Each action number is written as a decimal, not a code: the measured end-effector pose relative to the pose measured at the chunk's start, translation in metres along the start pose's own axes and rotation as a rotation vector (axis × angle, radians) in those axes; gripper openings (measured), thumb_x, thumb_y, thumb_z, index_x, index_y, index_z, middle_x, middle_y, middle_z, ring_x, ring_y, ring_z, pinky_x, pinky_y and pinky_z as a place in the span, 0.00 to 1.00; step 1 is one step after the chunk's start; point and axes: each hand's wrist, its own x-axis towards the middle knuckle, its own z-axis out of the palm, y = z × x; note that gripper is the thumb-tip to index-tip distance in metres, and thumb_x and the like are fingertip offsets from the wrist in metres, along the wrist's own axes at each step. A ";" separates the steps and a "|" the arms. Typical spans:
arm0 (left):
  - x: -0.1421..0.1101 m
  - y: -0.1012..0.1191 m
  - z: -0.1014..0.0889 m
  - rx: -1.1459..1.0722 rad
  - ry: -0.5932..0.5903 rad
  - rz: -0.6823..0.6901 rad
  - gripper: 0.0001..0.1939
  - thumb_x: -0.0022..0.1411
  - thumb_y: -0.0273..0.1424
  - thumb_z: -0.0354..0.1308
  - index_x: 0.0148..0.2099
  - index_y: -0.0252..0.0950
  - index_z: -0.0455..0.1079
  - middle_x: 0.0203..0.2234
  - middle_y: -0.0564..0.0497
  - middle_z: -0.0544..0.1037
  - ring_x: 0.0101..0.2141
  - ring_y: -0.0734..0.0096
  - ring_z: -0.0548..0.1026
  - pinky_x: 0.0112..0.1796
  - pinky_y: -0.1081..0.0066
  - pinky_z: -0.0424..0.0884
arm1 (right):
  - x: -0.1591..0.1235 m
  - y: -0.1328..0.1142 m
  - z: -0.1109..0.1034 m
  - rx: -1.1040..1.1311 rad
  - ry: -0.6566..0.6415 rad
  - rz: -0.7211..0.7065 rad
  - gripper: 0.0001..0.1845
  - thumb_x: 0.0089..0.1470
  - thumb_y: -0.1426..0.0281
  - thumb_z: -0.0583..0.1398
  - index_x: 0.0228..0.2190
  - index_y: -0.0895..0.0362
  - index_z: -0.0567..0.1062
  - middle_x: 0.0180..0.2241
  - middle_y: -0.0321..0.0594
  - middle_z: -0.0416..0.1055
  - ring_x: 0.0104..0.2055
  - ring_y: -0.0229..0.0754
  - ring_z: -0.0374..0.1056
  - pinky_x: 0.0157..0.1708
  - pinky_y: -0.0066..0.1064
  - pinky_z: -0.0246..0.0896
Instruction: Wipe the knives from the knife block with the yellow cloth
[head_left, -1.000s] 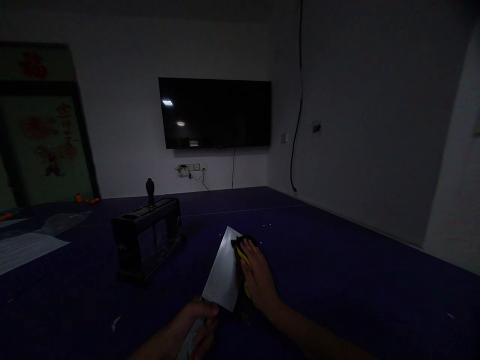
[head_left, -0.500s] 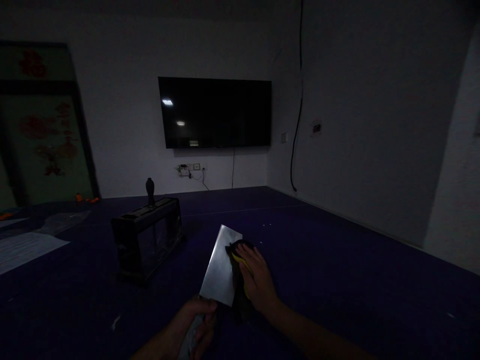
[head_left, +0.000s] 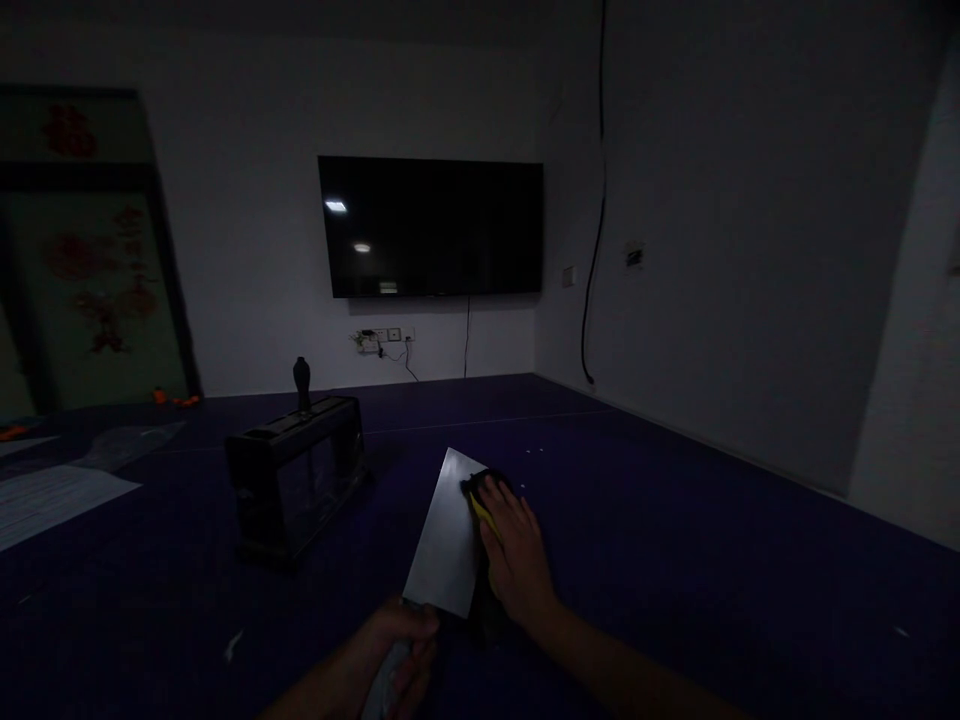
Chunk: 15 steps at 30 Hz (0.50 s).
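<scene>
Head view: right hand [head_left: 517,550] shifting slightly rightward since previous frame, clasping black-and-yellow pad [head_left: 486,516] against right side of cleaver [head_left: 442,545]. Left hand [head_left: 405,645] wrapping around handle [head_left: 384,680]. Cleaver pointing far, near middle, right of black boxy frame [head_left: 259,490] standing on purple surface [head_left: 652,540].

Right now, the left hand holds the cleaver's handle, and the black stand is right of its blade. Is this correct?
Not quite: in the head view, the black stand is left of the blade. The left hand does hold the cleaver's handle.
</scene>
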 end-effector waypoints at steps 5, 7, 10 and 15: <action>0.009 0.004 -0.011 0.068 -0.013 -0.033 0.18 0.60 0.36 0.51 0.51 0.34 0.61 0.46 0.46 0.67 0.42 0.65 0.69 0.41 0.59 0.68 | 0.000 0.002 0.001 -0.026 0.021 -0.019 0.25 0.59 0.65 0.45 0.58 0.50 0.53 0.60 0.37 0.49 0.61 0.47 0.46 0.56 0.50 0.43; 0.016 0.002 -0.015 0.084 -0.022 -0.042 0.17 0.60 0.36 0.51 0.49 0.34 0.63 0.44 0.47 0.69 0.41 0.66 0.70 0.40 0.61 0.69 | -0.001 0.002 0.001 -0.021 0.027 -0.027 0.24 0.60 0.65 0.45 0.58 0.50 0.53 0.60 0.37 0.50 0.61 0.46 0.46 0.56 0.49 0.43; 0.022 -0.002 -0.020 0.092 -0.028 -0.041 0.14 0.56 0.37 0.56 0.32 0.29 0.70 0.26 0.50 0.73 0.28 0.70 0.72 0.29 0.69 0.70 | -0.001 0.003 0.001 -0.002 0.034 -0.028 0.24 0.60 0.65 0.45 0.57 0.50 0.55 0.59 0.37 0.52 0.60 0.46 0.47 0.56 0.49 0.43; 0.016 -0.003 -0.017 0.056 0.001 0.010 0.17 0.47 0.36 0.60 0.14 0.31 0.63 0.06 0.54 0.61 0.11 0.74 0.63 0.15 0.75 0.60 | 0.000 0.002 0.000 0.026 0.029 -0.034 0.22 0.59 0.66 0.46 0.55 0.50 0.59 0.58 0.38 0.54 0.60 0.45 0.49 0.56 0.49 0.44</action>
